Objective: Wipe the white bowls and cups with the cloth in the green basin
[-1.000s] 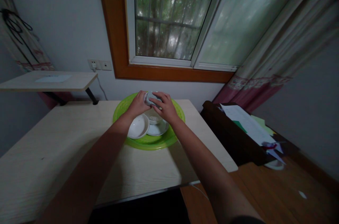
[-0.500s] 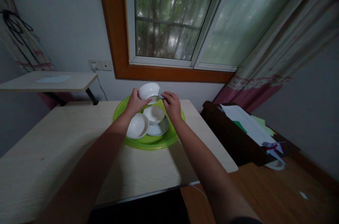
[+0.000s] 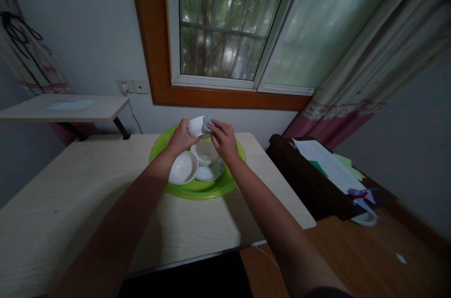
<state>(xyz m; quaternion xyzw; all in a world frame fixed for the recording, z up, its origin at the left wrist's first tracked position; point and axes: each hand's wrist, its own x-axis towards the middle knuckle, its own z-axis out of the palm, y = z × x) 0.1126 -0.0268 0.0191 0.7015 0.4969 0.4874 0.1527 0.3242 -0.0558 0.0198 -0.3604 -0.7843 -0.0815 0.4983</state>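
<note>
The left hand [image 3: 179,140] grips a smooth, glossy white bowl [image 3: 195,127], tilted above the round, green plastic basin [image 3: 211,193]. The right hand [image 3: 226,142] holds a rough-looking grey cloth [image 3: 206,124] against it. Below, two rounded white bowls [image 3: 183,168] and a shallow plate [image 3: 212,172] sit inside the basin, on a pale wood-grain table [image 3: 95,185].

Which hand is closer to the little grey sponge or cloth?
Right. The right hand has its fingers on the little grey sponge or cloth. The left hand is left of it, gripping the round white bowl it touches.
</note>
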